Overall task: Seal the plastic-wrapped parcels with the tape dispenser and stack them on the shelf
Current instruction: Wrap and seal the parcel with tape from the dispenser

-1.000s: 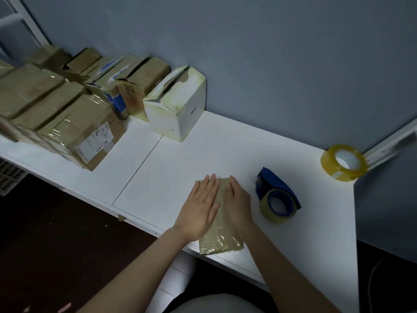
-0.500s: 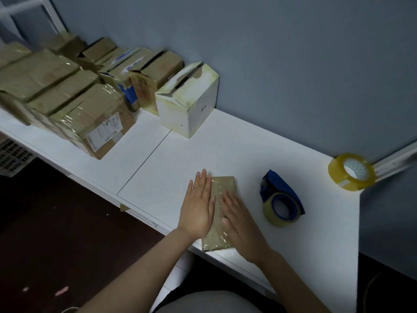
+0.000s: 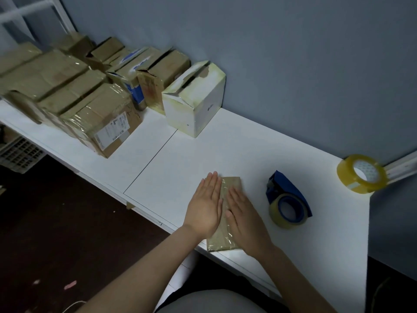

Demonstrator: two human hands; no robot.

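Note:
A small flat parcel [image 3: 232, 182] wrapped in shiny plastic lies on the white table [image 3: 225, 154] near its front edge. My left hand [image 3: 206, 205] lies flat on the parcel's left side, fingers straight and together. My right hand [image 3: 244, 216] presses flat on its right side, lower down. Only a strip between the hands, the far end and the near end of the parcel show. The blue tape dispenser [image 3: 287, 199] with a yellowish roll rests on the table just right of my right hand.
A spare roll of clear tape [image 3: 361, 173] sits at the table's far right corner. A white box [image 3: 196, 102] stands against the wall. Several brown wrapped parcels [image 3: 99, 114] are lined up on the shelf to the left. Dark floor lies below.
My right hand has slid back along the parcel toward me, smoothing the wrap. My left hand stays flat in place. The view has shifted slightly, so the boxes sit further right.

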